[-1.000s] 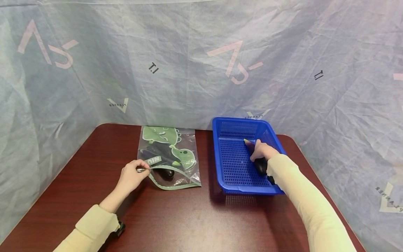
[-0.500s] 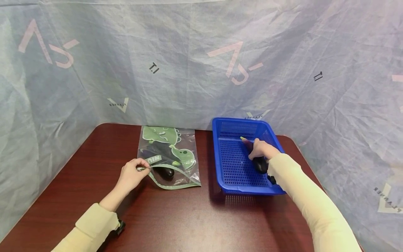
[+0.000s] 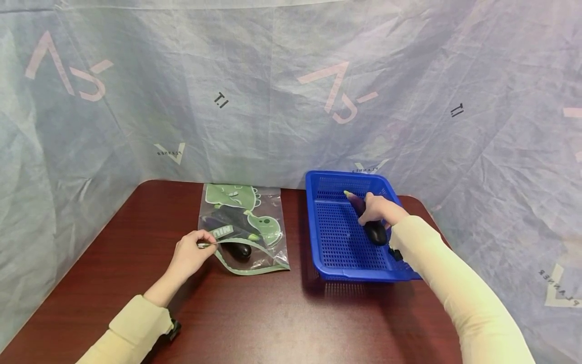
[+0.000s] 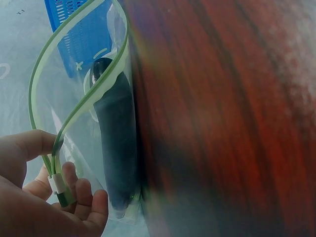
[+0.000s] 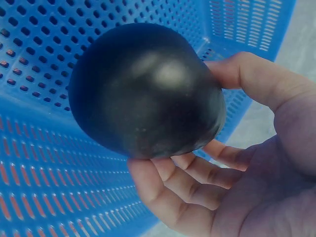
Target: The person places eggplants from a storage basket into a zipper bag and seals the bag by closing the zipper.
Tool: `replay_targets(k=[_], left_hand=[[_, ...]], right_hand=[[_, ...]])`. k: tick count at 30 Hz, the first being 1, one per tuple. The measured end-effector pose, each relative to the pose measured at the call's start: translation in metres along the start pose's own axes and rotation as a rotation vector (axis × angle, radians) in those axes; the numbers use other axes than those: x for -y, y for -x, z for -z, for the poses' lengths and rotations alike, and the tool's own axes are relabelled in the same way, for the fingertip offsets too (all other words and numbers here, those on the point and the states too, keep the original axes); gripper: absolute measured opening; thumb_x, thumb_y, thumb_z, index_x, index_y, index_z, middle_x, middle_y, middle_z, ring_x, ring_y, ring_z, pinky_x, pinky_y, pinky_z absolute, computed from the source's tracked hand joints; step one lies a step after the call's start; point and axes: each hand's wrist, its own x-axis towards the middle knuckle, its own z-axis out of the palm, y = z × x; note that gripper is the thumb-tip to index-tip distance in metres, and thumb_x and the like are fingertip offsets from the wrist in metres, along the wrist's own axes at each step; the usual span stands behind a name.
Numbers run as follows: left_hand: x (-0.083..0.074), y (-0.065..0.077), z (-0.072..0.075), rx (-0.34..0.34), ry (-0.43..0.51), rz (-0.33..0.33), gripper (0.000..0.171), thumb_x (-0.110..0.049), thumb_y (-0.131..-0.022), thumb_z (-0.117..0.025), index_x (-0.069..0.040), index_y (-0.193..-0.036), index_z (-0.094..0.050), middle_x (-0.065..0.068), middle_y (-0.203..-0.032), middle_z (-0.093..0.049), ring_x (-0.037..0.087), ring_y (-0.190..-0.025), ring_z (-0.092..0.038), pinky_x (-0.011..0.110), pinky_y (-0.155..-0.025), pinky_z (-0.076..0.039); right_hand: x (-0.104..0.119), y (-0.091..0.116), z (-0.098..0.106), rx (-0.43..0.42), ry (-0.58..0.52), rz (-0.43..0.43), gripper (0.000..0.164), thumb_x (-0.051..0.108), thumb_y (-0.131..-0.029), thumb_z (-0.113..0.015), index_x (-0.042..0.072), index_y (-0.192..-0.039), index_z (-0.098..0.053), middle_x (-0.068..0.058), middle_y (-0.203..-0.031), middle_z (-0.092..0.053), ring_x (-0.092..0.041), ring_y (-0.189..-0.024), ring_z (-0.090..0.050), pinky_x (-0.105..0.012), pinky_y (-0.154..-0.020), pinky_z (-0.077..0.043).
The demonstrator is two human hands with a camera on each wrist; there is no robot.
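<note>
My right hand [image 3: 378, 210] grips a dark purple eggplant [image 3: 375, 233] around its middle, inside the blue plastic basket [image 3: 336, 273]. The eggplant's pale green tip points to the far left; its rounded black end fills much of the right wrist view [image 5: 148, 94]. On the left, my left hand [image 3: 193, 253] pinches the corner of a clear zip bag [image 3: 273, 255] by its green zip edge, near a white slider [image 4: 57, 183]. The bag's mouth gapes toward me. Inside it lie dark eggplants [image 3: 238, 249], partly hidden by the green cartoon print; how many is unclear.
Both the bag and the basket stand on a dark red-brown wooden table [image 3: 273, 313]. A grey-white printed cloth [image 3: 273, 101] hangs behind the table and along its sides. The basket's perforated walls rise around my right hand.
My right hand has lifted the eggplant slightly and shifted it away from me within the basket. The left hand keeps its pinch on the bag's edge without visible movement.
</note>
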Motion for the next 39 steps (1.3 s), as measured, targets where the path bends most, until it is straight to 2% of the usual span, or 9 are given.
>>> replay_targets(k=[7,19,27,32,36,39], left_hand=[[-0.002,-0.001,0.001,-0.002,-0.004,0.007,0.006,-0.013,-0.077,-0.071,-0.014,-0.080,-0.065,0.009,-0.095,-0.066,0.026,-0.085,-0.059,0.037,-0.076,-0.041],[-0.003,0.001,0.000,-0.006,0.003,0.002,0.006,-0.012,-0.077,-0.070,-0.013,-0.080,-0.065,0.009,-0.094,-0.065,0.025,-0.084,-0.058,0.036,-0.074,-0.042],[-0.002,0.001,-0.001,-0.011,0.002,-0.002,0.006,-0.011,-0.077,-0.070,-0.013,-0.080,-0.066,0.009,-0.094,-0.065,0.024,-0.082,-0.058,0.036,-0.073,-0.042],[-0.001,0.001,-0.001,-0.016,-0.001,-0.004,0.006,-0.012,-0.076,-0.070,-0.014,-0.079,-0.066,0.008,-0.094,-0.066,0.024,-0.082,-0.058,0.036,-0.074,-0.042],[0.000,0.000,-0.001,-0.022,-0.004,-0.009,0.006,-0.012,-0.076,-0.070,-0.014,-0.079,-0.066,0.008,-0.093,-0.066,0.025,-0.084,-0.059,0.037,-0.075,-0.042],[0.001,-0.001,-0.001,-0.022,-0.005,-0.010,0.006,-0.012,-0.076,-0.070,-0.014,-0.079,-0.066,0.008,-0.092,-0.066,0.025,-0.084,-0.059,0.038,-0.075,-0.042]], right_hand=[[0.004,0.008,0.008,-0.006,-0.003,0.021,0.074,0.023,-0.081,-0.068,-0.005,-0.134,-0.025,-0.030,-0.124,-0.046,-0.040,-0.104,-0.053,-0.046,-0.063,-0.055],[0.014,0.028,0.022,-0.060,0.046,0.103,0.076,0.022,-0.080,-0.070,-0.007,-0.134,-0.025,-0.030,-0.124,-0.045,-0.041,-0.105,-0.053,-0.041,-0.055,-0.053],[0.024,0.039,0.030,-0.091,0.068,0.143,0.072,0.022,-0.078,-0.071,-0.009,-0.129,-0.031,-0.029,-0.115,-0.048,-0.039,-0.097,-0.058,-0.042,-0.056,-0.054],[0.028,0.044,0.035,-0.124,0.086,0.193,0.068,0.020,-0.076,-0.071,-0.008,-0.126,-0.034,-0.027,-0.108,-0.050,-0.037,-0.089,-0.059,-0.038,-0.049,-0.051],[0.033,0.048,0.039,-0.146,0.096,0.225,0.069,0.018,-0.075,-0.072,-0.008,-0.127,-0.035,-0.027,-0.110,-0.050,-0.036,-0.091,-0.057,-0.036,-0.046,-0.049],[0.037,0.051,0.041,-0.166,0.109,0.250,0.068,0.017,-0.074,-0.072,-0.008,-0.126,-0.036,-0.027,-0.112,-0.050,-0.036,-0.092,-0.056,-0.037,-0.051,-0.050]])
